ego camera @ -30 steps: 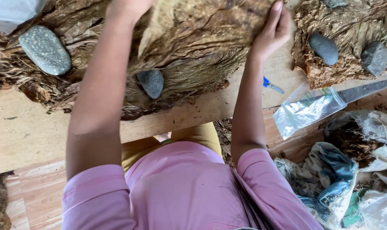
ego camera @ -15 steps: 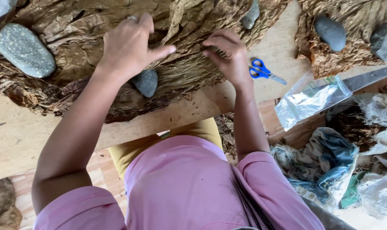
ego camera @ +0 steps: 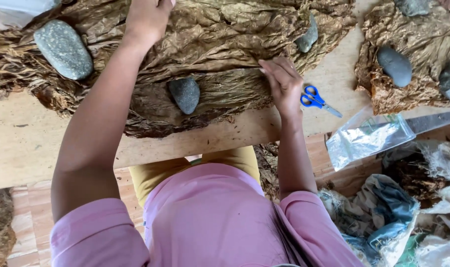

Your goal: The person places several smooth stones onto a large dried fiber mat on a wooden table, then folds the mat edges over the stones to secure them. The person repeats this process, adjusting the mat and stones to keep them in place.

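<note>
A heap of large dried brown leaves (ego camera: 220, 44) lies across a wooden board (ego camera: 47, 148) in front of me. My left hand (ego camera: 148, 17) is at the top edge of the view, its fingers curled into the top leaf and partly cut off by the frame. My right hand (ego camera: 284, 86) grips the same leaf by its near right edge. A small dark stone (ego camera: 184, 94) sits on the leaves between my arms.
A large grey stone (ego camera: 62, 48) weighs the heap down at the left, and another stone (ego camera: 308, 37) at the right. Blue-handled scissors (ego camera: 318, 100) lie beside my right hand. A second leaf pile (ego camera: 408, 94) bears stones; a clear plastic bag (ego camera: 368, 141) and cloth sacks (ego camera: 388, 217) are at the right.
My left hand has moved up and away to the top of the heap. My right hand has shifted down to the leaf's near edge, and the top leaf now lies spread wider.
</note>
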